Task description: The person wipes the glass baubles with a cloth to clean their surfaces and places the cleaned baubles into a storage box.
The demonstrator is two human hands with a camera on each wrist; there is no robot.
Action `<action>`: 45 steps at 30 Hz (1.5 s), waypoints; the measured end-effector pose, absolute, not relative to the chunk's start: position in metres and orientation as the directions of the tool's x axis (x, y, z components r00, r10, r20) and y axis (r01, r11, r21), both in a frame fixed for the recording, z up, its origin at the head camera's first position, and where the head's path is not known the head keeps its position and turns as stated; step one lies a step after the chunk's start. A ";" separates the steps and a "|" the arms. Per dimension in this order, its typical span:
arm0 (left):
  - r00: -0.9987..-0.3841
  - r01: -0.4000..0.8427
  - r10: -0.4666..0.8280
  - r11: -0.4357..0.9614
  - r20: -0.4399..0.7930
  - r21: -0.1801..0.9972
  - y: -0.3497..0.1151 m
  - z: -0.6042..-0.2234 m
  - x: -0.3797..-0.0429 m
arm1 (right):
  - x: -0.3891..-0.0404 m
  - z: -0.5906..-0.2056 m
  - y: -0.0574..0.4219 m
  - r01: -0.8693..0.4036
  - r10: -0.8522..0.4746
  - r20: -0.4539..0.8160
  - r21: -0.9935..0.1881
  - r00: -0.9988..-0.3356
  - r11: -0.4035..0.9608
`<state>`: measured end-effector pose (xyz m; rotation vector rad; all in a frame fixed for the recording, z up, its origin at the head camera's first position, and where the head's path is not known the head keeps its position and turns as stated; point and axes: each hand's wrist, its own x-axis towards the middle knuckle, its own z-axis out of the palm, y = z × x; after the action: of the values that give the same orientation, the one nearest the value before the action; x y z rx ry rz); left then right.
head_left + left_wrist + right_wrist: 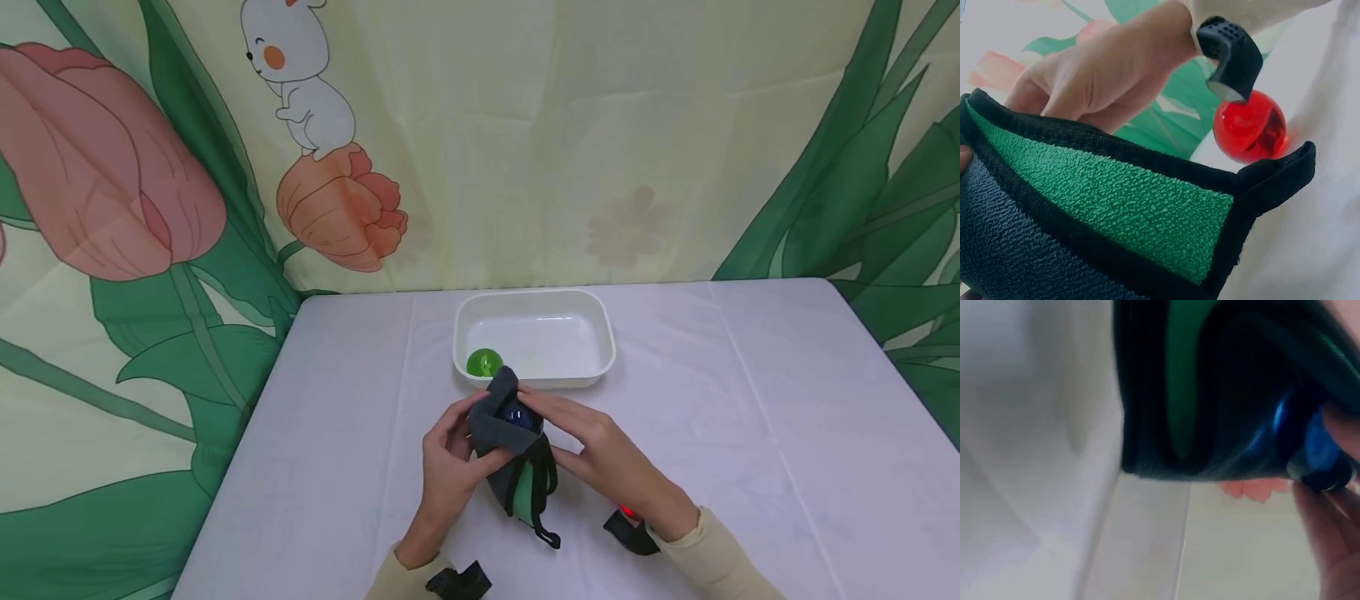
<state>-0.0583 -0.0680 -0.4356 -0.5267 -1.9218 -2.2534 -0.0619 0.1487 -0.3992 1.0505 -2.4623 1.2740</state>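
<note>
Both hands hold a small towel (491, 429), grey on one face and green on the other, with black edging and a hanging loop. It is folded around a dark blue see-through ball (519, 414), whose top shows in the head view. On the left side, my left hand (453, 467) grips the cloth, thumb over its fold. My right hand (600, 442) pinches the ball and cloth from the right, fingertips at the ball's upper edge. In the right wrist view the blue ball (1316, 447) shows between fingertips at the towel's edge.
A white rectangular tray (536, 379) stands beyond the hands, with a green see-through ball (484, 362) in its near left corner. A red see-through ball (1249, 127) lies on the white-covered table (750, 483), mostly hidden by the right wrist in the head view. A printed curtain hangs behind.
</note>
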 end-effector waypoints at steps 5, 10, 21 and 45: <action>-0.929 0.327 0.121 -0.173 0.350 0.929 -0.067 -0.432 -0.058 | -0.066 -0.403 0.148 -0.767 -0.547 0.543 -0.518 -0.637 0.379; -0.934 0.316 0.114 -0.183 0.339 0.931 -0.067 -0.430 -0.058 | -0.069 -0.406 0.147 -0.832 -0.576 0.605 -0.454 -0.550 0.318; -0.920 0.358 0.121 -0.124 0.372 0.925 -0.066 -0.430 -0.056 | -0.064 -0.407 0.146 -0.695 -0.484 0.515 -0.632 -0.708 0.344; -0.933 0.309 0.119 -0.213 0.339 0.927 -0.068 -0.428 -0.057 | -0.067 -0.403 0.149 -0.836 -0.612 0.569 -0.392 -0.549 0.385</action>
<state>-0.0574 -0.0676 -0.4278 -0.5181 -1.8858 -2.2963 -0.0665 0.1494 -0.4026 1.2635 -2.3178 0.9449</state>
